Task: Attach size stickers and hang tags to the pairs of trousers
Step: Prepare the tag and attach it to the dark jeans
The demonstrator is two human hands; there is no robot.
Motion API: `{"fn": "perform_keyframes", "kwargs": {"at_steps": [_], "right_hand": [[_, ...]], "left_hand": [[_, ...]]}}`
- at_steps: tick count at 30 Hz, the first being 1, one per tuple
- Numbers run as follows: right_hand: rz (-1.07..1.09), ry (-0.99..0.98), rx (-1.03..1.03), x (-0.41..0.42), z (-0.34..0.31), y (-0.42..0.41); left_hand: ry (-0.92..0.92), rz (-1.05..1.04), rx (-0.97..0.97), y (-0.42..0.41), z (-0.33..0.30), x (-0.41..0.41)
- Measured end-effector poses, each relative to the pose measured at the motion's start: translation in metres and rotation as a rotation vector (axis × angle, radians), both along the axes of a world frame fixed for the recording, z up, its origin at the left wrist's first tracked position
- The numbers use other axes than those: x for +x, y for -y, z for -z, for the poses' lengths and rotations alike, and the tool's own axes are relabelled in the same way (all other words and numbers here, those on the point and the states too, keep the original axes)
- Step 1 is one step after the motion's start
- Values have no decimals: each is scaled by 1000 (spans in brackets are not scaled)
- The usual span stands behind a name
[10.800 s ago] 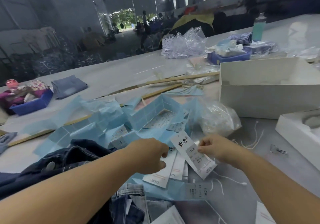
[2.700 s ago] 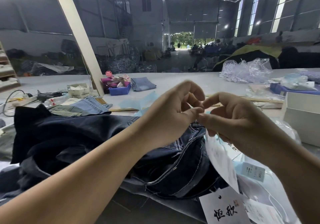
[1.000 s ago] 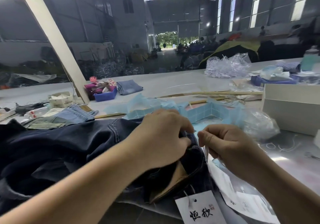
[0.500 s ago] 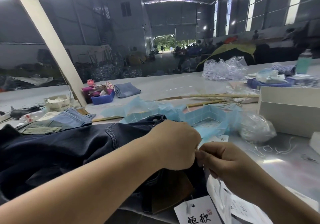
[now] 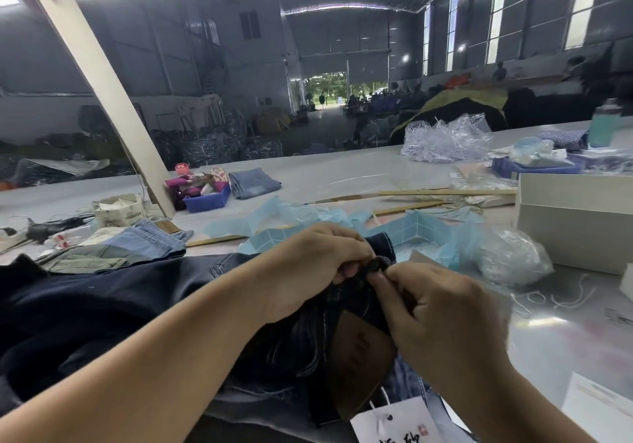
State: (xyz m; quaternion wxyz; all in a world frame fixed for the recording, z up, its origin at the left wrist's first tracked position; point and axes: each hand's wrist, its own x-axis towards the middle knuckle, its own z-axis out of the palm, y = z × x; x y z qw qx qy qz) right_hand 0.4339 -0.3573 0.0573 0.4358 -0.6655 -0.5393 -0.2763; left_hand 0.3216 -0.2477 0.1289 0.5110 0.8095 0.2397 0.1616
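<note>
Dark blue trousers (image 5: 113, 309) lie across the table in front of me, waistband to the right, with a brown leather patch (image 5: 359, 364) facing up. My left hand (image 5: 315, 264) grips the waistband at its top edge. My right hand (image 5: 435, 309) pinches the same spot, at the dark button (image 5: 376, 266), fingertips meeting those of the left. A white hang tag (image 5: 397, 423) with black characters hangs on a white string below the patch. Whether a string is between my fingers is hidden.
Blue sticker backing sheets (image 5: 421, 230) lie behind the hands. A white box (image 5: 575, 223) and a clear plastic bag (image 5: 513, 257) stand at the right, loose white strings (image 5: 548, 297) near them. Folded jeans (image 5: 137, 244), a blue tray (image 5: 207, 201) and a slanted beam (image 5: 99, 89) are at the left.
Since a second ago both hands stayed together at the waistband and rose a little; the button area now shows between the fingertips. The second tag below my right hand is out of sight.
</note>
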Motion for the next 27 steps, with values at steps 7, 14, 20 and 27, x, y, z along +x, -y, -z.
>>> {"fn": "perform_keyframes", "kwargs": {"at_steps": [7,14,20,27], "right_hand": [[-38,70,-28,9,7,-9],[2,98,30,18,22,-10],[-10,112,26,18,31,-15],[-116,70,-41,18,32,-12]], "left_hand": [[-120,129,-7,-11,2,4],[-214,132,597,-11,7,14],[-264,132,688,-15,10,17],[-439,174,676,-19,-1,18]]}}
